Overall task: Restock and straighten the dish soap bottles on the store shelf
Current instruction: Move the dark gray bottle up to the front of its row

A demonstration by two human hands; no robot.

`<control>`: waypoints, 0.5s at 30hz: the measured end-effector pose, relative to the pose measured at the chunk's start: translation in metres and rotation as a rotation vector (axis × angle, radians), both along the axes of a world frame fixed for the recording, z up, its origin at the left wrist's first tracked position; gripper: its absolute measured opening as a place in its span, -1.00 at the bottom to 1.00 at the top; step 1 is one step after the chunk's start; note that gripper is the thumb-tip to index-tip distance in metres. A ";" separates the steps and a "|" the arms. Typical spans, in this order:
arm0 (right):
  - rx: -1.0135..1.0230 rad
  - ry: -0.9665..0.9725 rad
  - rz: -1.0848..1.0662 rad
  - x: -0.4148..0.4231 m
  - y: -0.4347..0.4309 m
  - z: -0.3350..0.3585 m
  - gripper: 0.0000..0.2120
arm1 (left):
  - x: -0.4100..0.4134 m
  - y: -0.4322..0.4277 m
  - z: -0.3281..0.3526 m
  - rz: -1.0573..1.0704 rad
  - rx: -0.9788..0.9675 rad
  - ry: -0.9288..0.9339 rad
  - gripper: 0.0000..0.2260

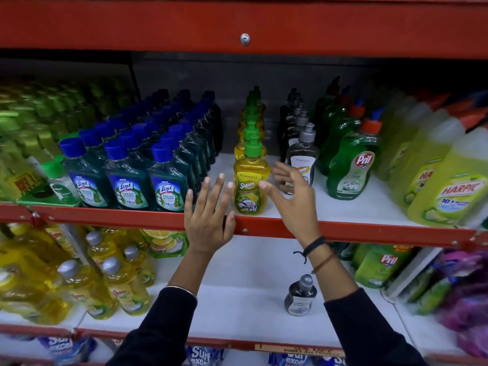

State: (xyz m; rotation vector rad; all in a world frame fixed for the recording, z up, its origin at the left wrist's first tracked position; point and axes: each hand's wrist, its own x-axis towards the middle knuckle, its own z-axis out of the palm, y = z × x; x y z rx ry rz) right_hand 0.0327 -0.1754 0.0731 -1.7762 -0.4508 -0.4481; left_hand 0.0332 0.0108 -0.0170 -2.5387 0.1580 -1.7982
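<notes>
Two black sleeves [169, 320] reach up from the bottom of the view toward the shelves. The left hand [208, 215] is spread wide with its fingers pointing up. It sits in front of the red shelf edge [369, 233] and holds nothing. The right hand [293, 196] is open wide too, with the fingers curved. Its thumb tip is at the front of the yellow bottle [250, 186], though whether it touches is hard to tell. Dark bands [315, 247] go around the right wrist.

The yellow bottle stands upright at the front edge of the middle shelf, between the two hands. It has a green pump top. More yellow bottles stand in a line right behind it. To its left are three rows of blue-capped bottles [126, 180]. To its right is a row of grey bottles [302, 157], partly hidden by the right hand. Next to those are green Pril bottles [353, 165], and then big yellow Harpic bottles [449, 186] on the far right.

On the lower shelf, one small dark bottle [301, 297] stands alone on the white board, just beside the right arm. Yellow bottles with silver caps [118, 281] fill the left side down there.
</notes>
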 end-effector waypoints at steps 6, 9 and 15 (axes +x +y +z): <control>0.180 0.010 -0.116 -0.054 -0.055 -0.046 -0.82 | -0.001 -0.002 0.000 -0.003 -0.008 -0.011 -0.53; 0.136 0.150 -0.155 -0.062 -0.083 -0.096 -0.88 | -0.001 -0.003 -0.001 -0.010 -0.032 -0.007 -0.53; -0.100 0.509 -0.060 -0.047 -0.118 -0.195 -0.62 | 0.000 -0.007 -0.002 -0.036 -0.097 -0.016 -0.54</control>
